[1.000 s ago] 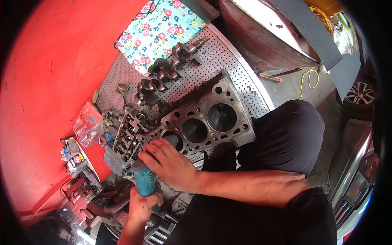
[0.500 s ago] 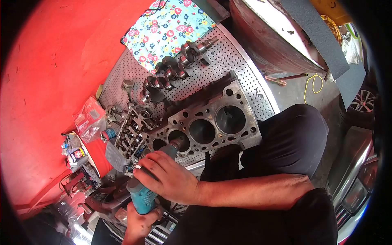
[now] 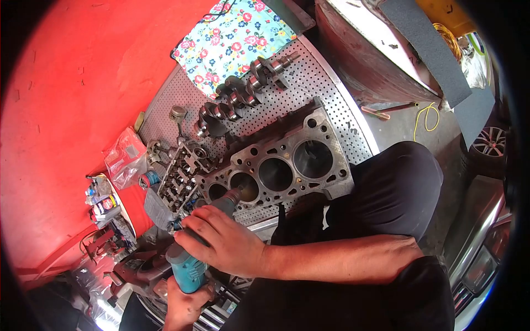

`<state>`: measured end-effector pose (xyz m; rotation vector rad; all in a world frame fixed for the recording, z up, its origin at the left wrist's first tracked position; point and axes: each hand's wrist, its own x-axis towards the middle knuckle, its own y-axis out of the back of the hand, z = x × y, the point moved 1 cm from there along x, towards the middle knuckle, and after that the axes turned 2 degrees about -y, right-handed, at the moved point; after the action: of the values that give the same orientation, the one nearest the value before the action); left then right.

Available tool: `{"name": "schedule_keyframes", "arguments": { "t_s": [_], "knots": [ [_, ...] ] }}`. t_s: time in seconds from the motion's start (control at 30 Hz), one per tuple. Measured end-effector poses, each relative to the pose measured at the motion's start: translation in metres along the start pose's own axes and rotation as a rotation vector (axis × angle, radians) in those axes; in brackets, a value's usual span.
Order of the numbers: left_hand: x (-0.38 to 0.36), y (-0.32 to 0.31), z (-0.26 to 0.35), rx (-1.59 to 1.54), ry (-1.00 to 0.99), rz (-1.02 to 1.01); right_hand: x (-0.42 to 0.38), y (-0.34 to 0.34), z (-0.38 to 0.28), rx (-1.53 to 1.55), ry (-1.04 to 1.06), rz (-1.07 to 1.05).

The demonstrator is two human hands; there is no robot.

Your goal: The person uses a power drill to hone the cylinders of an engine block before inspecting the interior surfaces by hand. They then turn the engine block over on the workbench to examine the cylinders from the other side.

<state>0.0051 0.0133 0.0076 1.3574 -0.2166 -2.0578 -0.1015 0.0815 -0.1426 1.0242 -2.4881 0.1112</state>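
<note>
hands drawn back from the block — clamped fore and aft on the drill

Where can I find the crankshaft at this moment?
In the head view, the crankshaft lies upper centre, slightly left, on the perforated table, between the floral cloth and the engine block.

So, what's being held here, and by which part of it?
A teal power tool: the left hand grips below its housing, apparently the handle; the right hand wraps over its body behind the nose.
</note>
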Motion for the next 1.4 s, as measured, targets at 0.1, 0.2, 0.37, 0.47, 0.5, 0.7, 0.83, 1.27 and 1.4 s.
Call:
{"name": "schedule_keyframes", "arguments": {
  "t_s": [0.1,0.2,0.37,0.47,0.5,0.7,0.83,1.27,1.4],
  "knots": [
    [-0.001,-0.002,0.002,-0.063,-0.005,-0.014,0.000,0.000,0.001,-0.012,0.003,-0.011],
    [-0.001,0.000,0.000,-0.041,-0.035,-0.011,0.001,0.002,-0.001,-0.010,0.008,-0.006],
    [-0.009,0.002,0.004,0.057,-0.043,0.035,0.005,0.004,-0.007,-0.034,0.040,-0.009],
    [-0.011,0.005,0.003,0.052,-0.050,0.025,0.007,0.006,-0.010,-0.050,0.044,0.014],
    [-0.011,0.005,0.004,0.034,-0.036,0.028,0.007,0.007,-0.011,-0.054,0.042,0.024],
    [-0.009,0.003,0.007,-0.008,-0.024,0.019,0.005,0.004,-0.008,-0.036,0.013,0.004],
    [-0.009,0.002,0.009,-0.009,-0.030,0.014,0.005,0.004,-0.006,-0.050,0.026,-0.003],
    [-0.011,0.001,0.008,-0.013,-0.057,0.013,0.005,0.005,-0.007,-0.004,0.016,0.020],
    [-0.013,0.000,0.010,-0.003,-0.044,0.020,0.005,0.005,-0.008,-0.021,0.024,0.023]
  ]
}}
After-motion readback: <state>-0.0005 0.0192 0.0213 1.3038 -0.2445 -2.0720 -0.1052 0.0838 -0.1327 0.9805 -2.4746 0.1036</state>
